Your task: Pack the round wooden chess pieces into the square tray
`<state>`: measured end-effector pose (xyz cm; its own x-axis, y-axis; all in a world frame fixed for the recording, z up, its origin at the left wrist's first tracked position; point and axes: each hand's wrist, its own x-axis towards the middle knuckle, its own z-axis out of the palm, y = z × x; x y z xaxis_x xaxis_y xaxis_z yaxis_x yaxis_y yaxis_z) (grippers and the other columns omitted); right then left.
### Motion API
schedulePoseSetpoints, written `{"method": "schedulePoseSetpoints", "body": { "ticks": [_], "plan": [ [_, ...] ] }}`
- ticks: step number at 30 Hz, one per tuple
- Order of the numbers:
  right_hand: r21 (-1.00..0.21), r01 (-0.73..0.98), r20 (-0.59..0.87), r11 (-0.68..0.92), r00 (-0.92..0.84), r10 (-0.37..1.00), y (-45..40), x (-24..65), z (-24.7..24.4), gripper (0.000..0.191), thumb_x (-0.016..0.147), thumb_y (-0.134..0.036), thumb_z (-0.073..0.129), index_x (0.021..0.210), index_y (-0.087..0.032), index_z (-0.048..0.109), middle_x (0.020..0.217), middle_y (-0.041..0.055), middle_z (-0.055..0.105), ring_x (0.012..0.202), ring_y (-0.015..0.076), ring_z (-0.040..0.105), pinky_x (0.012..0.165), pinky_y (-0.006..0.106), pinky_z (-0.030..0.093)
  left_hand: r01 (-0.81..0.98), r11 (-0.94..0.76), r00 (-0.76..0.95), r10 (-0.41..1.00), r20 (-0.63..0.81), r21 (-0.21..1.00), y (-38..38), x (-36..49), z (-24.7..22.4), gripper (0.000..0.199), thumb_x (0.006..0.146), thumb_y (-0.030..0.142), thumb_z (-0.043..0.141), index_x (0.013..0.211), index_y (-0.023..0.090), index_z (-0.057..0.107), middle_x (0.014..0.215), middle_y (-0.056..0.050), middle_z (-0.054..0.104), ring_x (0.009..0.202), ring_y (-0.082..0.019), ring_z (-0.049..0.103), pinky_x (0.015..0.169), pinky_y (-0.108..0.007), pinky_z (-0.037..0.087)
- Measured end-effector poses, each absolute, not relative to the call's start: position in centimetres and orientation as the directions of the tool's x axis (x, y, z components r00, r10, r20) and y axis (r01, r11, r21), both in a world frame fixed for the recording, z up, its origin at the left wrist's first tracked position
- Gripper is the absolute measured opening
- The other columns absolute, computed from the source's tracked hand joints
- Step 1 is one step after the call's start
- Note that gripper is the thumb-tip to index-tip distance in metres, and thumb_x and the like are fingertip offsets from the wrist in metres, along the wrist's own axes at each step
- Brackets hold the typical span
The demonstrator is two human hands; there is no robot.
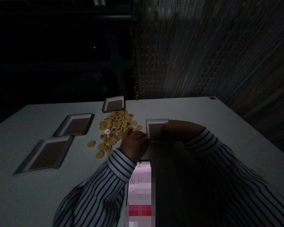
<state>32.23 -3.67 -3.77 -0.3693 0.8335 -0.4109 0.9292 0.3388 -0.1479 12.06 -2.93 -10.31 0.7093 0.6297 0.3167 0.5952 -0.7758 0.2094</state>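
Note:
A shallow open box (155, 130) with white walls and a brown bottom lies on the table in front of me. My right hand (180, 130) is closed around its right side, the fingertips partly hidden by the hand itself. At the box's left front corner, my left hand (135, 145) has its fingers bent against the wall; dim light blurs the exact contact. Just beyond and left of that hand spreads a heap of round wooden Chinese chess pieces (113, 120), some showing red or black characters. One loose piece (91, 144) lies apart on the left.
Three more shallow boxes stand on the white table (227, 138): one at the back (113, 105), one at left (77, 125), one nearer at left (47, 153). A phone (140, 176) with a lit timer lies below my left hand. A strand curtain (191, 53) hangs behind.

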Motion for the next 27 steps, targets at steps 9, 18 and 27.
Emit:
{"method": "schedulePoseSetpoints", "body": {
  "ticks": [9, 18, 27],
  "plan": [
    [-0.168, 0.929, -0.444, 0.329, -0.369, 0.816, -3.63, 32.34, -3.69, 0.018, 0.070, -0.012, 0.050, 0.071, -0.013, 0.068, 0.068, 0.0085, 0.066, 0.057, 0.0145, 0.055, 0.053, 0.026, 0.038, 0.599, -0.771, 0.702, 0.636, 0.322, 0.216, -2.93, 12.06, -10.39, 0.016, 0.080, 0.026, 0.048, 0.085, 0.027, 0.063, 0.102, 0.000, 0.065, 0.100, -0.019, 0.054, 0.098, -0.049, 0.021],
    [-0.147, 0.936, -0.481, 0.319, -0.349, 0.804, -3.58, 32.32, -3.44, 0.019, 0.071, -0.015, 0.050, 0.077, -0.013, 0.068, 0.069, 0.0063, 0.065, 0.055, 0.0112, 0.055, 0.051, 0.023, 0.037, 0.601, -0.770, 0.703, 0.637, 0.317, 0.215, -2.87, 12.09, -10.42, 0.016, 0.079, 0.025, 0.048, 0.084, 0.026, 0.064, 0.101, 0.000, 0.065, 0.100, -0.019, 0.054, 0.099, -0.049, 0.021],
    [-0.157, 0.940, -0.485, 0.302, -0.340, 0.806, -3.56, 32.26, -3.35, 0.019, 0.069, -0.015, 0.050, 0.074, -0.012, 0.068, 0.064, 0.0057, 0.065, 0.052, 0.0101, 0.053, 0.048, 0.021, 0.036, 0.599, -0.770, 0.697, 0.637, 0.331, 0.221, -2.91, 12.12, -10.37, 0.017, 0.080, 0.027, 0.047, 0.084, 0.027, 0.064, 0.101, 0.000, 0.065, 0.098, -0.019, 0.054, 0.098, -0.050, 0.021]
  ]
}}
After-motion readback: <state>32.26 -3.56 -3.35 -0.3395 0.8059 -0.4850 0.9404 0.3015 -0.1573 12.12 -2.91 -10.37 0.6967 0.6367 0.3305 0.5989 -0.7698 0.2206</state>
